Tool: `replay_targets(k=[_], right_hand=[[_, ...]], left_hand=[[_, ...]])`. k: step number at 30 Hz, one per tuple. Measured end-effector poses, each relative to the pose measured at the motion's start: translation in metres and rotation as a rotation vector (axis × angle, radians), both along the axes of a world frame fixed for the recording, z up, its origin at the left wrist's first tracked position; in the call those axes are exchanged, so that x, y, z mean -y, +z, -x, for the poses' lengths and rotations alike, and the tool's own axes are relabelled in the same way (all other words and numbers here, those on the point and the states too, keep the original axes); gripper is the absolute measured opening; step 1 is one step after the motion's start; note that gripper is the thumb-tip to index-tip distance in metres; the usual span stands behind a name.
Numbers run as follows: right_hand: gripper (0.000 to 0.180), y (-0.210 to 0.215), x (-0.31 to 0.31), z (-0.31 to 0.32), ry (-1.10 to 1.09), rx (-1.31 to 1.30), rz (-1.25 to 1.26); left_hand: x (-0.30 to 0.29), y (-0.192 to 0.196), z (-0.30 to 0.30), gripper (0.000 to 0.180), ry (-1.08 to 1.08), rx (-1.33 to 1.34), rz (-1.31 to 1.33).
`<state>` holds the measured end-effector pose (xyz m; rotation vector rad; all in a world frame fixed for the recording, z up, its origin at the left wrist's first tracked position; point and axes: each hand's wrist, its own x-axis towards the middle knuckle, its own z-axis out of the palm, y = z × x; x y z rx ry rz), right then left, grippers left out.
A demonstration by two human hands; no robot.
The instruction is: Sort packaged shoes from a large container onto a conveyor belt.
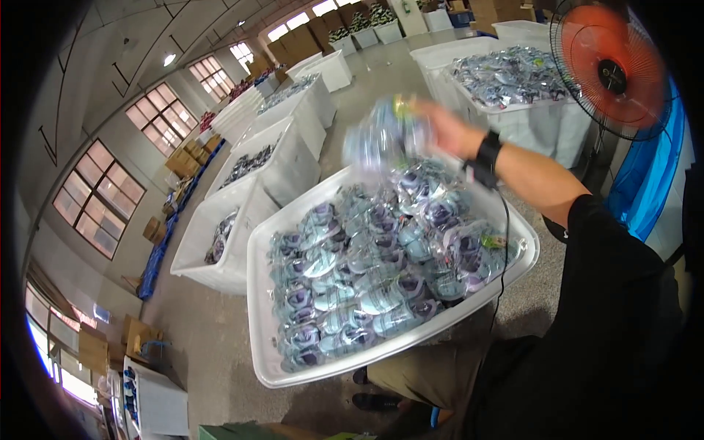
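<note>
My right hand [453,132], with a black band at the wrist, is closed on a pair of light blue shoes in a clear plastic bag [383,141]. Hand and bag are smeared by motion. They are above the far edge of a large white bin [260,345]. Inside the bin, many bagged light blue and purple shoes [381,293] lie close together in rows, heaped higher toward the far right. A yellow-green patch shows on the bag near my fingers. My left hand is out of the picture.
At the right spins an orange fan [609,73], beside blue sheeting [649,191]. Another white bin of bagged shoes [513,121] stands beyond. More white bins [275,172] line the left. A dark cord [504,271] crosses the near bin's right rim. Cardboard boxes [183,161] sit by the windows.
</note>
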<state>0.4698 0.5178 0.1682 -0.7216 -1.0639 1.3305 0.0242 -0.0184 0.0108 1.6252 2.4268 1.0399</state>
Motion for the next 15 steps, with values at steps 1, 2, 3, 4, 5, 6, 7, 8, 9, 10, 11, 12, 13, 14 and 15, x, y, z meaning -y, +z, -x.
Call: replay_targets(k=[1, 2, 3, 4, 5, 6, 7, 8, 9, 10, 11, 12, 13, 14, 15], right_hand=[[0.049, 0.003, -0.040, -0.104, -0.072, -0.465, 0.083], [0.041, 0.020, -0.054, -0.168, -0.415, -0.580, -0.057], [0.036, 0.017, -0.058, -0.171, -0.656, -0.545, -0.113], [0.032, 0.019, -0.055, -0.175, -0.903, -0.503, -0.178], [0.027, 0.006, -0.049, -0.186, -0.855, -0.432, -0.185], [0.024, -0.008, -0.045, -0.174, -0.834, -0.354, -0.164], [0.022, -0.029, -0.038, -0.160, -0.805, -0.286, -0.137], [0.019, -0.048, -0.030, -0.152, -0.745, -0.214, -0.118], [0.016, -0.070, -0.021, -0.142, -0.682, -0.145, -0.092], [0.014, -0.087, -0.010, -0.128, -0.585, -0.105, -0.022], [0.011, -0.100, 0.000, -0.112, -0.488, -0.064, 0.044], [0.012, -0.112, 0.009, -0.088, -0.450, -0.030, 0.118], [0.012, -0.117, 0.010, -0.044, -0.368, -0.004, 0.188], [0.016, -0.126, 0.010, 0.005, -0.264, 0.073, 0.235], [0.021, -0.129, 0.011, 0.044, -0.149, 0.161, 0.279]], left_hand=[[-0.003, -0.011, 0.007, 0.045, -0.037, 0.101, 0.030], [-0.007, -0.008, 0.013, 0.046, -0.081, 0.072, 0.061], [-0.009, -0.003, 0.015, 0.046, -0.073, 0.074, 0.060], [-0.013, 0.002, 0.017, 0.046, -0.085, 0.056, 0.088], [-0.018, 0.007, 0.019, 0.047, -0.107, 0.042, 0.114], [-0.020, 0.013, 0.019, 0.047, -0.119, 0.023, 0.147], [-0.017, 0.020, 0.015, 0.048, -0.121, -0.006, 0.181], [-0.018, 0.027, 0.014, 0.048, -0.146, -0.025, 0.221], [-0.017, 0.035, 0.013, 0.049, -0.168, -0.048, 0.265], [-0.015, 0.043, 0.011, 0.049, -0.187, -0.071, 0.313], [-0.015, 0.050, 0.010, 0.050, -0.208, -0.093, 0.357], [-0.015, 0.058, 0.006, 0.050, -0.223, -0.115, 0.403], [0.001, 0.044, 0.016, 0.050, -0.184, -0.116, 0.413], [0.018, 0.030, 0.021, 0.051, -0.182, -0.041, 0.365], [0.030, 0.019, 0.025, 0.052, -0.171, 0.039, 0.313]])
